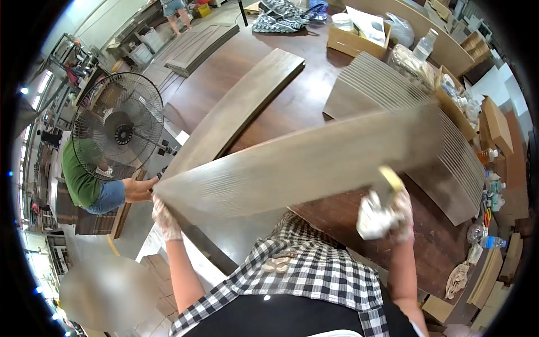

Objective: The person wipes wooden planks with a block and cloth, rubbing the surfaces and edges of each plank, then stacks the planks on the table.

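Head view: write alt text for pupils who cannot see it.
The left hand grips the end of a long grey-brown board above a brown table; the right hand, near its lower edge, holds a white cloth beside a blurred yellow item. Another board lies on the table, and a fan stands at left.

Plank (238, 106), boxes (343, 45) on brown table (300, 109)

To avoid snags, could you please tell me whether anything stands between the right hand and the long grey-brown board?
Yes: a small yellow item shows between the gloved right hand and the long grey-brown board. A crumpled white cloth is left of that hand; whether either touches the board is unclear.
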Tool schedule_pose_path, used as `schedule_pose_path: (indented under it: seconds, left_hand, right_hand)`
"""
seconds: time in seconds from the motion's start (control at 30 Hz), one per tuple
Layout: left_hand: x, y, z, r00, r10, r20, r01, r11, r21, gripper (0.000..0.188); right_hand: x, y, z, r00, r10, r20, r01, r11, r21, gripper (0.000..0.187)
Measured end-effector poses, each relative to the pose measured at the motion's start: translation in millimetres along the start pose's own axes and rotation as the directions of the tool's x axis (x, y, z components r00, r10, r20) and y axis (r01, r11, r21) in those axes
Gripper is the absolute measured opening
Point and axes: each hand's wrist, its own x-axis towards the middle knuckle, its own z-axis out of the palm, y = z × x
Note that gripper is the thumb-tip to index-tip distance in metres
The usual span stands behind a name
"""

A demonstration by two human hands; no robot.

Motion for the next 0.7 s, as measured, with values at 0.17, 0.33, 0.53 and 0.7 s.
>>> schedule_pose_path:
  seconds: [0.17,0.33,0.53,0.7]
  left_hand:
    - [-28.2,-54.7,-97.7,0.951,-0.155,-0.267,0.186,0.978,0.092,0.05]
    - [-35.4,-64.9,-113.3,0.833,-0.414,-0.369,0.413,0.907,-0.085,0.052]
    - [-24.3,-55.5,-83.3,0.871,-0.446,-0.206,0.422,0.894,-0.15,0.038]
    - [0.1,-67.6,-75.5,0.894,-0.423,-0.15,0.413,0.906,-0.092,0.037]
  right_hand:
    - [122.3,47.3,125.6,0.887,0.24,0.394,-0.274,0.961,0.032,0.053]
    - [213.7,134.9,173.8,0.862,0.321,0.392,-0.387,0.917,0.101,0.036]
    - [229.7,155.5,186.6,0.831,0.411,0.376,-0.46,0.887,0.047,0.034]
    - [220.4,165.1,196.0,0.817,0.354,0.456,-0.378,0.925,-0.042,0.036]
